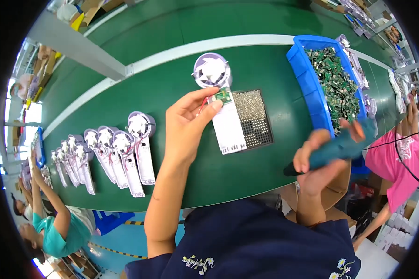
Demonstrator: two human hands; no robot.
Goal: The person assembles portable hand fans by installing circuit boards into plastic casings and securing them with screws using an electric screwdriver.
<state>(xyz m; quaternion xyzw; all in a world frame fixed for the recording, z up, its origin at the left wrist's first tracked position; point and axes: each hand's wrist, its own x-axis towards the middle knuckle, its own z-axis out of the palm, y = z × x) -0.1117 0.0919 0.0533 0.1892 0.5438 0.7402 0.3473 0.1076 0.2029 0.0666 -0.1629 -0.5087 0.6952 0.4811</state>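
Note:
Between thumb and fingers, my left hand [185, 122] pinches a small green circuit board [224, 96] against the top of a white fan handle [229, 129]. A red wire shows beside the fingertips. The round lilac fan head [211, 69] points away from me, its white blades exposed. My right hand [312, 160], smeared by motion, grips a teal electric screwdriver [342, 149] to the right of the fan, its dark tip pointing left and apart from the fan. Partly behind the handle lies a square black tray of small metal screws [250, 106].
Several open fan bodies [143, 158] lie in a row on the green table [181, 60] at left. A blue bin [309, 86] full of circuit boards stands at right. A cardboard box [337, 183] sits below the edge. Co-workers in teal [65, 235] and pink [391, 162] flank me.

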